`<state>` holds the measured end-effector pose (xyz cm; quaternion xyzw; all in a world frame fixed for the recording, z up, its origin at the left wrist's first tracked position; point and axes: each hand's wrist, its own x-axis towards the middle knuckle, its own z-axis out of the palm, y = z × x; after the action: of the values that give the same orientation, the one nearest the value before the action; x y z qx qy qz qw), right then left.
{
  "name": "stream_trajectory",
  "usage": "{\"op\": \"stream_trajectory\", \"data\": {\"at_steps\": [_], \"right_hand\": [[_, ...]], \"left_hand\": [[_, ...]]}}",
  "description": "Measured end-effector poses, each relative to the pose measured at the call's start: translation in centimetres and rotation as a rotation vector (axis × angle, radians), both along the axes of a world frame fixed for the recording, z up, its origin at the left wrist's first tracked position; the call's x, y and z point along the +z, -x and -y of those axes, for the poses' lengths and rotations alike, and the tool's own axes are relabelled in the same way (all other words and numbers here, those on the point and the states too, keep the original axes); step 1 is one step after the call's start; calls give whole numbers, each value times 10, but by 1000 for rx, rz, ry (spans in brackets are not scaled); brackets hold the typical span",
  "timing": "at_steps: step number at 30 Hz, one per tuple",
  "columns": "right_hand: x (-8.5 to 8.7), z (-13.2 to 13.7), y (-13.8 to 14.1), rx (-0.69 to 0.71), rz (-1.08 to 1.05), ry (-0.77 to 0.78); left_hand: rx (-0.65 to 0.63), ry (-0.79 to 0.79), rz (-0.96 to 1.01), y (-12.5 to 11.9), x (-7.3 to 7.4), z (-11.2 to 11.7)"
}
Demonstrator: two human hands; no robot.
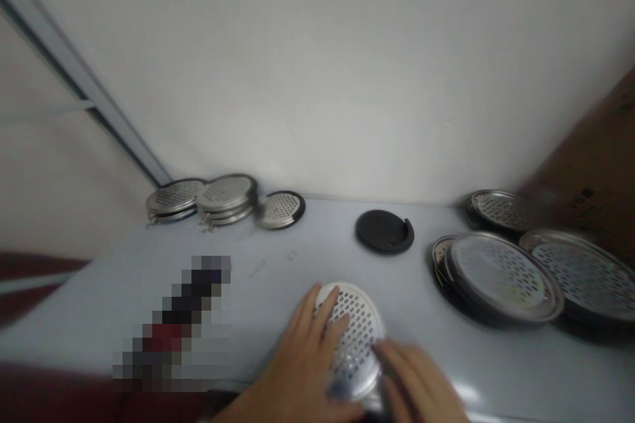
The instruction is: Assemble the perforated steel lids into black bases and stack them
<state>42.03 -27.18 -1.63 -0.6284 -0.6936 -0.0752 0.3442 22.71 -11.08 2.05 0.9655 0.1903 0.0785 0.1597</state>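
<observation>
A round metal disc with rows of oblong holes (pixel 364 320) lies low in the middle of the view, by the table's near edge. Across its left side my left hand (pixel 302 357) rests with fingers spread flat on the holes. At the disc's right rim my right hand (pixel 421 377) is curled, its fingertips against the edge; motion smears it. Something small and clear, blurred, shows on the disc between my hands. Behind them a black round ring-like piece (pixel 380 231) with a notch on its right lies on the table.
Stacks of similar discs (pixel 225 192) stand at the back left, with a single black-edged disc (pixel 280 209) beside them. Larger perforated discs (pixel 506 274) are piled at the right, near a brown cardboard box (pixel 595 145). A pixelated patch covers part of the grey table (pixel 268 297).
</observation>
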Motion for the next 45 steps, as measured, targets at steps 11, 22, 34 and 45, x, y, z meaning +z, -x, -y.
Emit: {"op": "stream_trajectory", "data": {"at_steps": [11,22,34,45], "right_hand": [[83,-140,-63,-392,30,290],[43,-154,-78,-637,-118,222],[37,-165,-94,-571,-474,-54],[70,-150,-90,-308,-534,-85]], "left_hand": [[171,-12,-111,-25,13,-43],[301,-37,-169,-22,15,-74],[296,-191,-7,-12,-10,-72],[274,-124,7,-10,-14,-63]]}}
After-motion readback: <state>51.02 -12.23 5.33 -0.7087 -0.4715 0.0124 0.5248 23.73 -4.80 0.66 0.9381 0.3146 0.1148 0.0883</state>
